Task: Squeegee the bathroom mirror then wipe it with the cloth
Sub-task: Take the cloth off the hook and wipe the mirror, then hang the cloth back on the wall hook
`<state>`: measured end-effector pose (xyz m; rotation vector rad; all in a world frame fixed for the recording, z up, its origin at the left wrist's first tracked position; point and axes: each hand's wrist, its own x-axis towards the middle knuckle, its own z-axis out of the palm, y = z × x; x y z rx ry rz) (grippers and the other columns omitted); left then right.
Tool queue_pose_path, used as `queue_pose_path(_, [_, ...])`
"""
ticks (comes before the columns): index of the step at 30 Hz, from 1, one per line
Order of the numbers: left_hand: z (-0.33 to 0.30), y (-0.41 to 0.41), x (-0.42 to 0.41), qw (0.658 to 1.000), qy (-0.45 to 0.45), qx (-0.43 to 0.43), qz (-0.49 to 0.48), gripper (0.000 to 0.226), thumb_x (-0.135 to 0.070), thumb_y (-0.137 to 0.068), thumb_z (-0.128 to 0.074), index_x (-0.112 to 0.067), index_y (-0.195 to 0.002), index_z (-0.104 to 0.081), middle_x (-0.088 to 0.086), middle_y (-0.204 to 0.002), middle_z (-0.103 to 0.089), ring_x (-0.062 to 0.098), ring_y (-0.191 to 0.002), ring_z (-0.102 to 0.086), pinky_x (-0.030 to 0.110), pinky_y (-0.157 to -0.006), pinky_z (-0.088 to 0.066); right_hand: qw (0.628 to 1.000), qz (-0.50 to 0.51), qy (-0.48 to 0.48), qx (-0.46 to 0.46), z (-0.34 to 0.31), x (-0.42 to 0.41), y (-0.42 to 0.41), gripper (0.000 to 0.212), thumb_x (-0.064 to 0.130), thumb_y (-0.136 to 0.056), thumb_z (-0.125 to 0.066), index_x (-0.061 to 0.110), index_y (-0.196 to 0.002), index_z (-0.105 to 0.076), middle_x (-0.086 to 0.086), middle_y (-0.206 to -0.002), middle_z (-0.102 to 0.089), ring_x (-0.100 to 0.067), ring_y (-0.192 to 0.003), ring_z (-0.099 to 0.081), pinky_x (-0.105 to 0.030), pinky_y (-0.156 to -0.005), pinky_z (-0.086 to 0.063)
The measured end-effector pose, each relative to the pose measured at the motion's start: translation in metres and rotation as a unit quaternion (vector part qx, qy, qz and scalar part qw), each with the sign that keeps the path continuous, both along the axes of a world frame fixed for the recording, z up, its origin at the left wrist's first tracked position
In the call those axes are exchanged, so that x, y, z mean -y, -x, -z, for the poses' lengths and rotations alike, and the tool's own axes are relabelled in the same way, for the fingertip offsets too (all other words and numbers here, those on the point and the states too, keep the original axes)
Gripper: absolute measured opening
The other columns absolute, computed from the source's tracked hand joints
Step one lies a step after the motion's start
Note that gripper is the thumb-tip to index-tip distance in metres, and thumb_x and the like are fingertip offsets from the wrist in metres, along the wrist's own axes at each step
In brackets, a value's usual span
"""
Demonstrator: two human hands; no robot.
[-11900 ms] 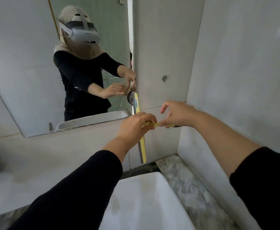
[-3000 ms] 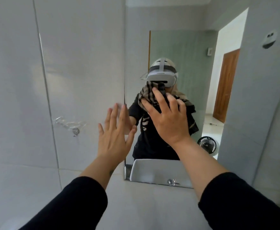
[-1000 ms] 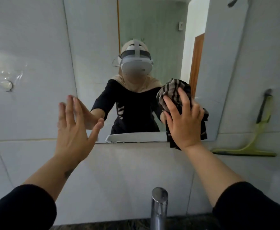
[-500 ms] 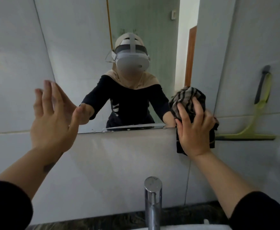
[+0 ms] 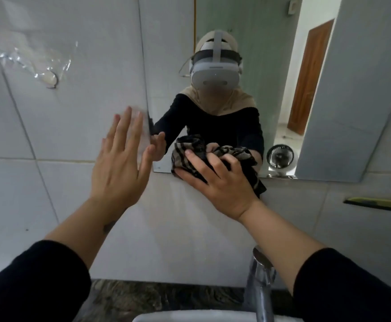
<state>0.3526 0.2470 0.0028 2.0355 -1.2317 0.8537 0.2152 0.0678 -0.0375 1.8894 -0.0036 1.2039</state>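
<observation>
Head view. Right hand (image 5: 220,184) pressed flat over a bunched striped cloth (image 5: 215,156), fingers (image 5: 199,160) curled into the fabric, grip clamped on the cloth against the bottom edge of the mirror (image 5: 248,73). Cloth straddling that edge: upper folds on the glass, a dark tail hanging at about 5 o'clock from the hand onto the wall tile (image 5: 62,126) below. Left hand (image 5: 120,166) raised at 9 o'clock from the cloth, palm facing the wall, fingers straight and spread, grip holding nothing; fingertips near the mirror's left edge, though contact with the tile or the glass could not be told. Both forearms bare, black sleeves (image 5: 34,282) pushed up toward the elbows.

Mirror mounted on the pale tiled wall, occupying the upper right of the view, from 12 o'clock to 3 o'clock. Reflected in the glass: a person in a black top wearing a white headset, a brown door and a small round fan (image 5: 280,158) low at the right. Green squeegee (image 5: 380,203) partly in view at 3 o'clock, lying level against the wall below the mirror, well apart from both hands. Clear plastic hook (image 5: 50,77) stuck to the tile at 10 o'clock. Chrome tap (image 5: 262,287) standing at 5 o'clock, under the right forearm, with the white rim of a sink (image 5: 190,316) at 6 o'clock and a dark stone bench (image 5: 132,298) behind it.
</observation>
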Motion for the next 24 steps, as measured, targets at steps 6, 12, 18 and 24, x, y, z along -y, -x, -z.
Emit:
queue_pose_path(6, [0.007, -0.022, -0.050, 0.995, 0.052, -0.078, 0.026, 0.052, -0.040, -0.098, -0.024, -0.023, -0.147, -0.022, -0.002, -0.156, -0.018, 0.016, -0.141, -0.020, 0.031, -0.112, -0.020, 0.992, -0.101, -0.056, -0.042, -0.013, -0.049, -0.055, 0.043, 0.011, -0.093, -0.048, 0.032, -0.129, -0.057, -0.005, -0.132, -0.060, -0.028, -0.106, -0.049, -0.041, -0.086, -0.038])
queue_pose_path(12, [-0.009, -0.034, -0.097, 0.945, 0.102, -0.297, 0.094, 0.054, -0.049, -0.092, -0.029, -0.040, -0.144, -0.022, -0.015, -0.136, -0.046, 0.006, -0.123, -0.044, 0.030, -0.101, -0.032, 0.910, -0.286, -0.295, -0.058, -0.063, -0.114, -0.098, 0.035, 0.012, -0.091, -0.050, 0.025, -0.124, -0.049, -0.006, -0.118, -0.061, -0.028, -0.094, -0.055, -0.037, -0.083, -0.044])
queue_pose_path(18, [-0.061, -0.029, -0.116, 0.890, 0.159, -0.390, 0.176, 0.046, -0.038, -0.093, -0.051, -0.040, -0.135, -0.033, -0.001, -0.105, -0.069, 0.010, -0.101, -0.065, 0.031, -0.094, -0.046, 0.664, -0.470, -0.577, -0.074, -0.130, -0.161, -0.106, 0.022, 0.009, -0.094, -0.055, 0.015, -0.116, -0.057, 0.012, -0.106, -0.063, -0.002, -0.102, -0.060, -0.015, -0.092, -0.046])
queue_pose_path(24, [-0.110, -0.034, -0.144, 0.906, 0.157, -0.369, 0.138, 0.033, -0.019, -0.096, -0.049, -0.035, -0.124, -0.042, 0.006, -0.085, -0.060, 0.021, -0.074, -0.067, 0.043, -0.079, -0.056, 0.610, -0.413, -0.673, -0.070, -0.164, -0.161, -0.096, 0.011, 0.021, -0.092, -0.061, 0.025, -0.101, -0.057, 0.016, -0.094, -0.063, -0.002, -0.092, -0.061, -0.019, -0.084, -0.049])
